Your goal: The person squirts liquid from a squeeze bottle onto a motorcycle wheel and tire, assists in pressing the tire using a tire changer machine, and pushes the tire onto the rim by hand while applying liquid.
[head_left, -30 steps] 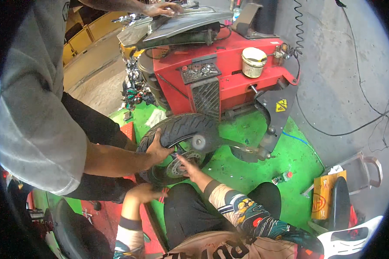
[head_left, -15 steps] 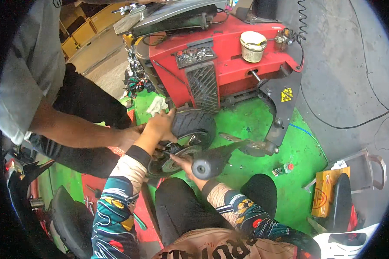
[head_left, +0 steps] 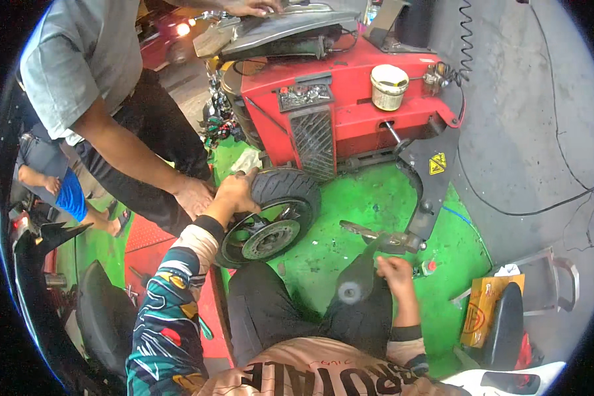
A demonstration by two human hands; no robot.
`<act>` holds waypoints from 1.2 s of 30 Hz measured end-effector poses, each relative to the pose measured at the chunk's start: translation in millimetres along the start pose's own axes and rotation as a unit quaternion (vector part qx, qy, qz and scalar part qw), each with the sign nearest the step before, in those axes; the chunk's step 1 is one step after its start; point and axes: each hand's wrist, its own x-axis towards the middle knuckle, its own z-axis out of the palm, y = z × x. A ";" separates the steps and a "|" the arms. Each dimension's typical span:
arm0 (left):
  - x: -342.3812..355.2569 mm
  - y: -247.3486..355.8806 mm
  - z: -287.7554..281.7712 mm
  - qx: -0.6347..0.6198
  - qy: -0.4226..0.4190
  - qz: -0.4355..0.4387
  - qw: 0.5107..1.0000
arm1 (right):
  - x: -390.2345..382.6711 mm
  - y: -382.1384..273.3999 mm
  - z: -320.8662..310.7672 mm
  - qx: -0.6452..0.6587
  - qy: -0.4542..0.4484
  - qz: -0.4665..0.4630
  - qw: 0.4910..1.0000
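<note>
My left hand (head_left: 236, 193) lies over the upper left of a small wheel with a black tyre (head_left: 287, 188), fingers spread on the tread. A brake disc (head_left: 270, 239) shows on the wheel's near side. Close to the wheel's left side is a co-worker's hand (head_left: 195, 196). My right hand (head_left: 397, 274) is raised over my right knee, apart from the wheel, its fingers curled. What it holds, if anything, cannot be made out. Beside it hangs a dark tapered object with a round grey end (head_left: 351, 292); its kind is unclear.
Beyond the wheel stands a red tyre machine (head_left: 290, 72) with a white bucket (head_left: 389, 87) and a tray of small metal parts (head_left: 305, 97). Its dark arm (head_left: 426, 171) reaches over the green floor (head_left: 350, 198). A cardboard box (head_left: 490, 310) and a small bottle (head_left: 429, 268) are at right.
My right hand has left the wheel and moved right, over my knee. My left hand stays on the tyre. The co-worker's hand has drawn slightly back, and the view has shifted.
</note>
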 end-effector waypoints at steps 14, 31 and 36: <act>-2.2 -24.5 18.8 -0.060 0.077 0.096 0.991 | 12.4 162.5 -165.8 -0.403 0.237 0.071 0.881; -60.5 -19.5 21.9 -0.010 0.082 -0.006 0.997 | -25.7 146.6 -103.6 -0.191 0.124 -0.220 0.949; -65.6 -24.6 22.7 -0.049 0.115 0.020 0.992 | -62.3 45.4 -78.4 -0.266 -0.036 -0.200 0.943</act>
